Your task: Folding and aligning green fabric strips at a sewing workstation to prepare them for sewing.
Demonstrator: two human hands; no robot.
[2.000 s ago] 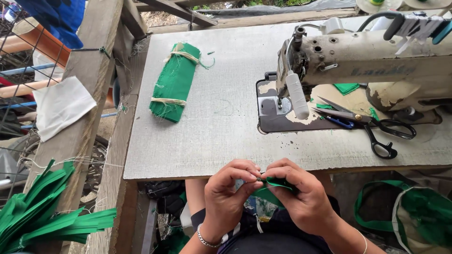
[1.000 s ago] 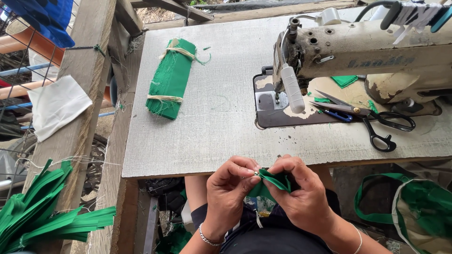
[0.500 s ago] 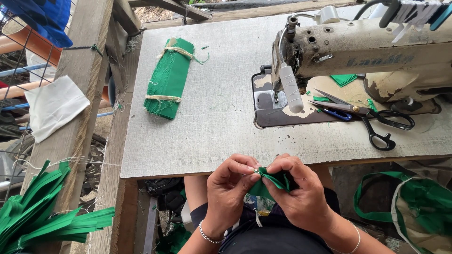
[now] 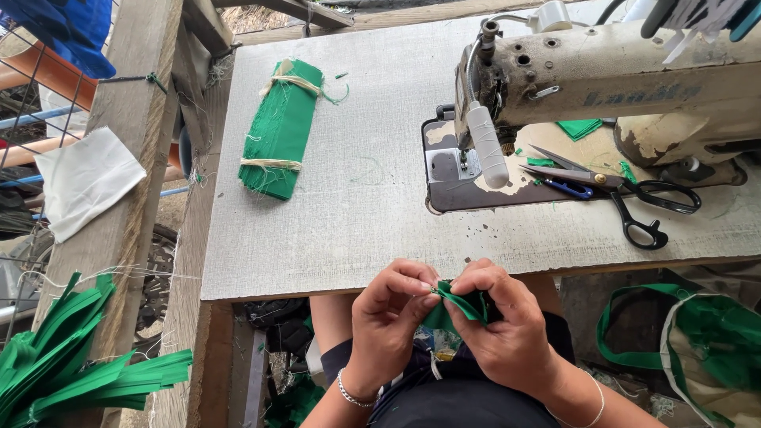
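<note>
- Grey, rough-topped table (image 4: pixel 349 214) just beyond both hands, edge close enough for work held at the lap.
- Worn cream sewing machine (image 4: pixel 602 79) ahead and right, within reach.
- Tied bundle of green cloth strips (image 4: pixel 281 131) ahead and left, kept aside.
- Left hand (image 4: pixel 388 321) and right hand (image 4: pixel 507 333) together, pinching small folded green fabric piece (image 4: pixel 464 301) between them, fold kept tight.

left hand (image 4: pixel 388 325) + right hand (image 4: pixel 507 329): pinching small folded green fabric piece (image 4: pixel 462 303) | grey table edge (image 4: pixel 317 281) just above | black-handled scissors (image 4: pixel 634 202) beside worn cream sewing machine (image 4: pixel 602 79)
</note>
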